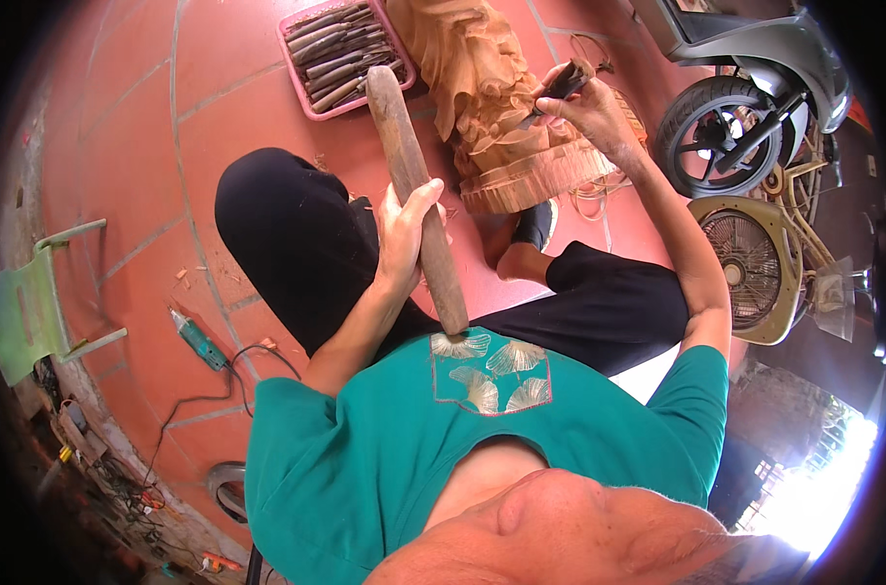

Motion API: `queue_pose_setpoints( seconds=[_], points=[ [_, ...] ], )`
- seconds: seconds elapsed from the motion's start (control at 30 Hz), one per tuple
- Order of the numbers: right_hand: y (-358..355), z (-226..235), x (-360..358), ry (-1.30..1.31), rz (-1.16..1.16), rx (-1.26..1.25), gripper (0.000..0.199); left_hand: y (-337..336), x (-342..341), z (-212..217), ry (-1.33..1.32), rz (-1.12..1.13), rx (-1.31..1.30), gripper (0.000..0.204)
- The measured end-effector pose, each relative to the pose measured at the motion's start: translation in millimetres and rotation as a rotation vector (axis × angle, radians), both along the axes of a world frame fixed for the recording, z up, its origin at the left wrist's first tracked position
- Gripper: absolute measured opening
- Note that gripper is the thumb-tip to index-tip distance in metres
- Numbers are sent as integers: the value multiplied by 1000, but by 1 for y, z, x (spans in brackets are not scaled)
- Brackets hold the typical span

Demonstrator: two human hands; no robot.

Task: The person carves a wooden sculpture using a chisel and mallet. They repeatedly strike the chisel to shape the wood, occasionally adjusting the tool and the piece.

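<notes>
My left hand [404, 234] is closed around the middle of a long, worn wooden mallet [394, 127], a plain club shape. Its far end points up toward the basket and its near end comes close to my shirt. My right hand [589, 102] grips a wood chisel [565, 81] by its dark handle. The blade slants down to the left, toward the reddish-brown wood carving [472, 58]; whether the tip touches the wood I cannot tell. The carving has deep folds and stands on a rough, bark-edged base [531, 180] in front of my legs.
A pink basket [296, 83] packed with several wood-handled chisels sits left of the carving. To the right are a scooter [721, 136] and a floor fan [750, 268]. A teal corded power tool [201, 341] and a green chair [23, 312] are on the left, with wood chips on the tiles.
</notes>
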State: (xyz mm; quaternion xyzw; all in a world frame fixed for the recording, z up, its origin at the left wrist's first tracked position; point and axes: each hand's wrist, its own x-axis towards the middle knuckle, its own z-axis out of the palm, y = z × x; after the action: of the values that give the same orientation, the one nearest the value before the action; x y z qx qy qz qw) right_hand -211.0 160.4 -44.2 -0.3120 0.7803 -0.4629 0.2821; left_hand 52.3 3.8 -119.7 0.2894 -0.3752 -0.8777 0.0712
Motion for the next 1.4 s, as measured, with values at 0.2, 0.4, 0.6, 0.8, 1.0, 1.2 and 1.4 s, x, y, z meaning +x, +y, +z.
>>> queue_pose_setpoints(
  seconds=[0.2,0.4,0.6,0.8,1.0,1.2,1.4],
  points=[
    [0,-3,-12,95,97,-6,26,3,-6,-3,-44,-33,-67,33],
    [-5,1,-7,154,122,122,25,4,-12,8,-25,-53,-272,38],
    [-7,-9,-13,333,190,111,35,-9,-16,46,46,-116,-580,40],
    [-14,-2,-10,234,196,125,37,-47,-36,107,225,-207,-848,47],
    [-7,-15,-20,288,180,68,39,-69,-80,166,362,-278,-1035,50],
    [-3,-18,-23,201,165,59,37,-68,-114,163,348,-350,-1227,54],
    [0,-28,-18,384,135,94,40,-79,-129,104,194,-699,-1483,66]
  ],
)
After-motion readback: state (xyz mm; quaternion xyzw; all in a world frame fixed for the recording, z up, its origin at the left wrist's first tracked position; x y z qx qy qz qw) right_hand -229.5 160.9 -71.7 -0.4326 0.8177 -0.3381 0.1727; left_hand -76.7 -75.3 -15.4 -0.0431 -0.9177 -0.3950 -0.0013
